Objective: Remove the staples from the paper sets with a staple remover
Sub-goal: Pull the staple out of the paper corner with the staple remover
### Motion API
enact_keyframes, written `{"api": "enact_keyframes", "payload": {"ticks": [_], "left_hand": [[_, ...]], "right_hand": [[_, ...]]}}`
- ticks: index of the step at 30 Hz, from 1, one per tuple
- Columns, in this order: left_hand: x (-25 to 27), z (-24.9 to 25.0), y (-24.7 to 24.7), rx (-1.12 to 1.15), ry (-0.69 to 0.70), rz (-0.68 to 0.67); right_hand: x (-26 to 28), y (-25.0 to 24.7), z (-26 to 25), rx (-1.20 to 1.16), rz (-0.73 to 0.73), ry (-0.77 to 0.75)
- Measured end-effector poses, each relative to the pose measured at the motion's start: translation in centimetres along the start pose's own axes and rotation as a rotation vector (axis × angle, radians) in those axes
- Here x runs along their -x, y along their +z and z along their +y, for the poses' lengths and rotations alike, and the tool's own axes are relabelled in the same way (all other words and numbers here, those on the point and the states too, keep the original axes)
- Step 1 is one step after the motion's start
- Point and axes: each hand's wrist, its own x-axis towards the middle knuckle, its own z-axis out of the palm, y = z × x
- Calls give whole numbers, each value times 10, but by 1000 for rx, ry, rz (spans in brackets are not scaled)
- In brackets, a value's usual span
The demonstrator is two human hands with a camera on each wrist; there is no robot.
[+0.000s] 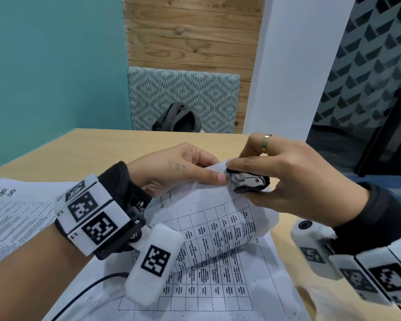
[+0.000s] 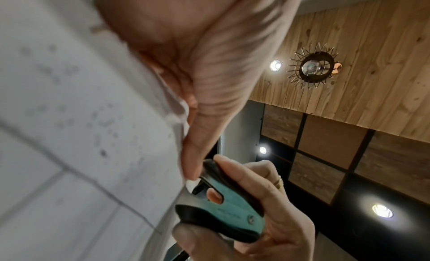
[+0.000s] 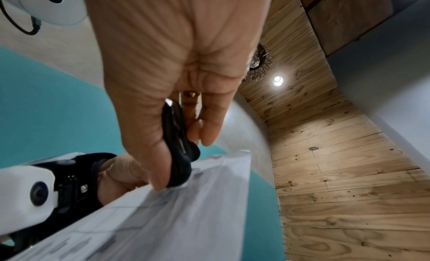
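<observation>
A stapled paper set (image 1: 208,218) printed with a table grid is lifted off the table and curls over. My left hand (image 1: 183,170) pinches its top corner between thumb and fingers. My right hand (image 1: 285,172) grips a black staple remover (image 1: 248,180) with metal claws, squeezed against that same corner right beside my left thumb. In the left wrist view the staple remover (image 2: 223,204) shows a teal side, pressed at the paper set's (image 2: 81,127) edge. The right wrist view has the staple remover (image 3: 179,145) between thumb and fingers above the paper set (image 3: 186,209). The staple itself is hidden.
More printed sheets (image 1: 16,212) lie flat on the wooden table (image 1: 107,147) at left, and another grid sheet (image 1: 218,297) lies under the lifted set. A black cable (image 1: 83,290) crosses the near papers. A backpack (image 1: 177,119) sits on the seat beyond the table.
</observation>
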Motion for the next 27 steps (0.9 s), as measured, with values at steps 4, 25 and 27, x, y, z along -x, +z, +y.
{"api": "enact_keyframes", "payload": {"ticks": [4, 25, 27], "left_hand": [[1, 1, 0, -21, -29, -3], [1, -1, 2, -165, 30, -6], [1, -1, 2, -151, 58, -8]], "right_hand": [[0, 1, -2, -1, 1, -17], [-1, -1, -9, -172, 47, 71], [-2, -2, -9, -229, 76, 95]]}}
